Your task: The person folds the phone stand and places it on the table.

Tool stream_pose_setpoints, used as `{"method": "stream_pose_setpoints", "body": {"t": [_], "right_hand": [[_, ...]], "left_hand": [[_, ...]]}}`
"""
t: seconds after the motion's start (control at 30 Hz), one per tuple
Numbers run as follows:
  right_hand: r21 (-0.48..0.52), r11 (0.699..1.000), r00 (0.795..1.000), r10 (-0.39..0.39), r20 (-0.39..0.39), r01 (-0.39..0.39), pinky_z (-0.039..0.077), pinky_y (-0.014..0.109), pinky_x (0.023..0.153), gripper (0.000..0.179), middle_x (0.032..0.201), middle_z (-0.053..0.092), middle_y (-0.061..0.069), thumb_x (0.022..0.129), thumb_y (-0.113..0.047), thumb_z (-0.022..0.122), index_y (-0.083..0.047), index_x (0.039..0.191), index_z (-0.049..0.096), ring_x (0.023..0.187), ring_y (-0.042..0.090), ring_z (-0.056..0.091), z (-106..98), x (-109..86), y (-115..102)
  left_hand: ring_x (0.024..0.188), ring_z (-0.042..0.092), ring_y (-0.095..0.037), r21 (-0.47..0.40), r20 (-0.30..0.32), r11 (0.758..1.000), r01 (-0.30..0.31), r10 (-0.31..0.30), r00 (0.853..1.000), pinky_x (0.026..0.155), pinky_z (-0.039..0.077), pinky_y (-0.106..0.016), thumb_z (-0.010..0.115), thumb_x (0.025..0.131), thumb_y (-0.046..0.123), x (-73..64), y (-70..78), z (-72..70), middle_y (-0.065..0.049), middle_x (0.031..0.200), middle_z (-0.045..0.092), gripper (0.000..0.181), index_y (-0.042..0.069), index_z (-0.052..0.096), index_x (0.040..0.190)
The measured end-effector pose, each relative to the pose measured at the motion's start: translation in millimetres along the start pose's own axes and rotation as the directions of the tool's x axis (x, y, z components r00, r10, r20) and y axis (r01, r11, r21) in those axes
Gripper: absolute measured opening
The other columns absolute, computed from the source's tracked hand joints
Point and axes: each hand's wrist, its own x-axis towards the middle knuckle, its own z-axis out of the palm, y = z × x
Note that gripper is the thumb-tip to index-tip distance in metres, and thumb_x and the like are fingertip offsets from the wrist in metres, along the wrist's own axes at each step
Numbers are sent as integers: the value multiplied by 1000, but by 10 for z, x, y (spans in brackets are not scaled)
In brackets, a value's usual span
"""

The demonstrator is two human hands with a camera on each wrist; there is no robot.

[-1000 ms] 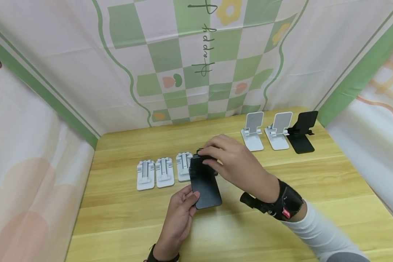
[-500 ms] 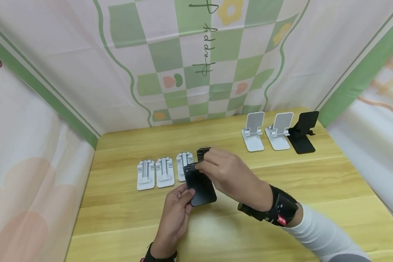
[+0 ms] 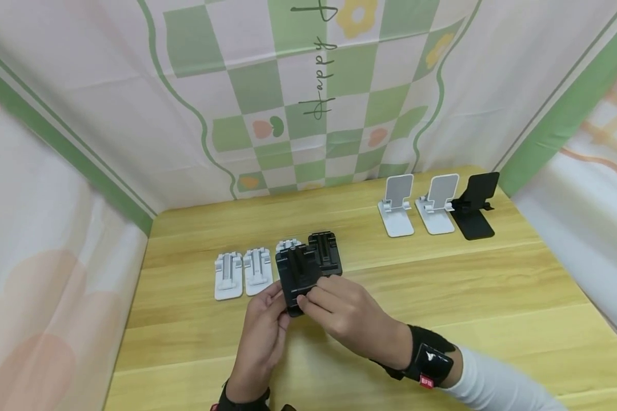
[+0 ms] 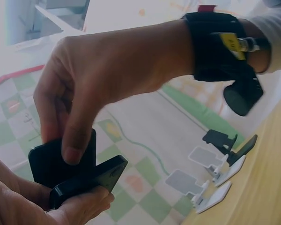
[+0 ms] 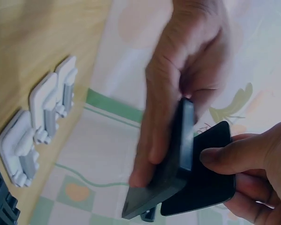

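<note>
My left hand (image 3: 259,337) holds a black folding phone stand (image 3: 294,271) by its base, above the table. The thumb and fingers of my right hand (image 3: 349,314) pinch the stand's support plate (image 5: 215,187) near its free edge. In the right wrist view the plate stands at an angle to the thick base (image 5: 178,161). A folded black phone stand (image 3: 330,251) lies just behind the held one. Beside it a folded white stand (image 3: 288,244) is mostly hidden by the held stand. Two more folded white stands (image 3: 228,277) lie to the left.
Two white stands (image 3: 396,220) and a black stand (image 3: 474,220) stand unfolded at the back right of the wooden table (image 3: 442,285). A patterned curtain (image 3: 298,114) hangs right behind the table's far edge.
Both hands have drawn back slightly left with the held stand. My right hand has moved from its far end to the near end, swinging the plate, and the folded black stand behind has come into view.
</note>
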Motion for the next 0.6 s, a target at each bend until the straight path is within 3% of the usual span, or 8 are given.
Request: {"method": "stream_pose_setpoints", "body": {"t": [0.3, 0.37, 0.43, 0.47, 0.5, 0.53, 0.6], "right_hand": [[27, 1000, 1000, 14, -28, -13, 55, 23, 67, 16, 82, 68, 1, 88, -3, 61, -5, 91, 76, 75, 14, 56, 68, -49, -13], [117, 990, 996, 80, -48, -74, 55, 22, 68, 11, 84, 67, 0, 87, -9, 65, -6, 91, 75, 77, 12, 57, 68, -53, 5], [228, 952, 974, 221, -51, -204, 56, 22, 73, 13, 90, 66, -1, 86, -15, 68, -6, 94, 73, 83, 12, 58, 54, -63, 37], [290, 905, 944, 331, -14, -313, 56, 23, 75, 17, 93, 65, -2, 87, -20, 68, -7, 98, 71, 86, 11, 58, 34, -69, 57], [365, 825, 894, 446, 51, -432, 55, 25, 77, 25, 97, 64, -2, 88, -27, 69, -8, 104, 68, 89, 11, 57, 15, -75, 91], [419, 722, 825, 549, 139, -551, 55, 28, 81, 31, 101, 63, -1, 90, -31, 66, -8, 110, 65, 93, 12, 57, -2, -83, 131], [474, 451, 634, 681, 366, -757, 55, 33, 86, 41, 109, 62, 2, 93, -39, 60, -8, 119, 58, 98, 14, 58, -24, -101, 214]], "left_hand": [[122, 56, -26, -12, -1, 1000, 1, -1, 1000, 98, 49, -33, 44, 100, 3, -13, 7, -47, -25, 140, 47, 42, -12, 37, 139], [120, 57, -26, -16, -12, 1000, 7, -7, 1000, 97, 50, -32, 45, 100, 2, -23, 9, -59, -25, 139, 48, 41, -12, 38, 138], [120, 57, -26, -28, -17, 1000, 10, -11, 1000, 98, 50, -32, 45, 99, 1, -34, 16, -65, -25, 139, 48, 42, -12, 38, 138], [121, 57, -26, -35, -20, 999, 11, -12, 1000, 98, 50, -32, 44, 99, 0, -40, 21, -65, -25, 139, 48, 42, -12, 37, 138], [121, 56, -26, -44, -22, 999, 12, -13, 1000, 99, 49, -32, 44, 98, -1, -45, 27, -63, -26, 139, 48, 42, -12, 37, 138], [122, 55, -27, -54, -20, 999, 9, -10, 1000, 101, 48, -33, 43, 98, -2, -48, 32, -63, -26, 139, 48, 43, -13, 36, 139], [124, 54, -28, -66, -13, 998, 6, -6, 1000, 102, 46, -35, 42, 98, -4, -58, 39, -64, -27, 140, 47, 43, -13, 34, 139]]}}
